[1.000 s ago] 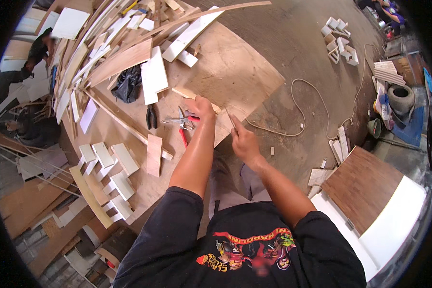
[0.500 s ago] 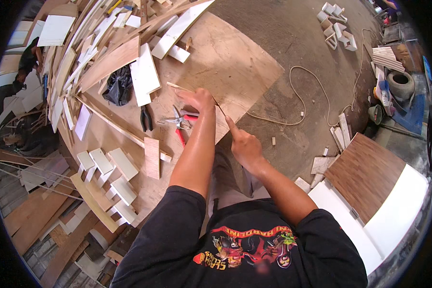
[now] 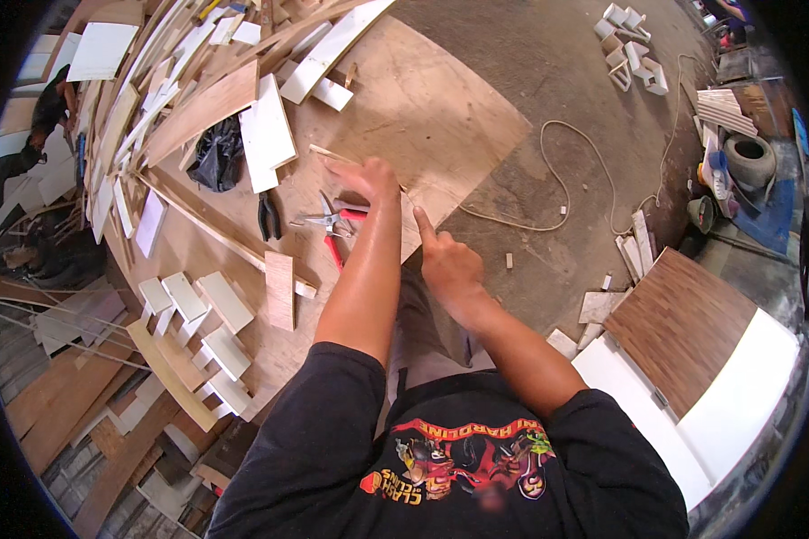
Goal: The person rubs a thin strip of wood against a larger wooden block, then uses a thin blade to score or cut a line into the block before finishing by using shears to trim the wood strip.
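My left hand [image 3: 370, 182] is bent over a thin wooden strip [image 3: 319, 151] at the edge of the plywood board, gripping it; the strip's far end sticks out past my fingers. Just to the right and nearer me, my right hand [image 3: 451, 269] is closed with its index finger stretched along a thin dark tool. Little of that tool shows between the hands, so its exact kind is unclear. Red-handled snips [image 3: 331, 220] lie spread beside my left forearm, and black-handled pliers [image 3: 268, 216] rest farther left.
Wood offcuts [image 3: 202, 112] pile up at the far left around a black plastic bag [image 3: 217, 154]. White-topped small blocks [image 3: 185, 296] stand at the plywood's [image 3: 440, 99] near left. A cable [image 3: 562, 162] snakes over the floor. Brown and white panels [image 3: 683, 328] lie at right.
My right hand has moved slightly left and up toward my left hand, and less of the dark tool shows between them. The view has shifted slightly.
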Action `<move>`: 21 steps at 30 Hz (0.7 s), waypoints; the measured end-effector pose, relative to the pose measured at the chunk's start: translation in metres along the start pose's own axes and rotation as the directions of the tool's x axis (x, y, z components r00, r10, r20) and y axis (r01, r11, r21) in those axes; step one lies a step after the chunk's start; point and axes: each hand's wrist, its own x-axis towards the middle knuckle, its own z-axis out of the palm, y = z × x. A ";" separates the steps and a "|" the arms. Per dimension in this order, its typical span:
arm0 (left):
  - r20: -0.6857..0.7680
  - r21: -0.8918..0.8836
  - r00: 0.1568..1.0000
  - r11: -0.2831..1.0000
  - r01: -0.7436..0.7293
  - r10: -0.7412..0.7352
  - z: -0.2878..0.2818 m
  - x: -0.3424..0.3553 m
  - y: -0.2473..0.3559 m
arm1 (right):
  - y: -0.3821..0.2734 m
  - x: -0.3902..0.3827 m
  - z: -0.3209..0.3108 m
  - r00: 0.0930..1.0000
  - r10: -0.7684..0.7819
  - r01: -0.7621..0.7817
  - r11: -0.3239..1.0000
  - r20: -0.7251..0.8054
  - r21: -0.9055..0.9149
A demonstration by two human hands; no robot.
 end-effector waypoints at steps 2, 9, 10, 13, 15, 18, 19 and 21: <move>-0.025 0.678 0.993 0.732 -0.066 0.112 0.021 -0.002 -0.011 | -0.006 -0.006 -0.012 1.000 -0.007 0.007 1.000 0.026 0.018; 0.458 0.749 0.875 -0.597 -0.286 0.155 -0.008 -0.035 -0.036 | -0.019 0.029 -0.011 0.993 0.060 -0.073 0.989 0.100 0.127; 0.512 0.682 0.851 -0.655 -0.324 0.113 -0.013 -0.041 -0.042 | -0.019 0.023 -0.015 0.993 0.063 -0.076 0.989 0.102 0.124; 0.558 0.623 0.830 -0.675 -0.396 0.028 -0.005 -0.049 -0.050 | -0.023 0.005 -0.024 0.981 0.057 -0.071 0.995 0.186 0.071; 0.554 0.641 0.832 -0.623 -0.449 -0.030 0.006 -0.052 -0.053 | -0.026 0.014 -0.017 0.998 0.009 -0.018 0.990 0.065 0.143; 0.710 0.221 0.696 -0.904 -0.366 -0.108 -0.022 -0.068 -0.078 | -0.026 0.039 -0.019 0.990 0.067 -0.080 0.992 0.128 0.099; 0.735 0.141 0.664 -0.927 -0.347 -0.137 -0.023 -0.073 -0.082 | -0.025 0.033 -0.023 0.989 0.066 -0.079 0.992 0.133 0.099; 0.774 0.031 0.605 -0.943 -0.331 -0.187 -0.025 -0.081 -0.089 | -0.022 0.015 -0.033 0.977 0.045 -0.065 0.994 0.207 0.089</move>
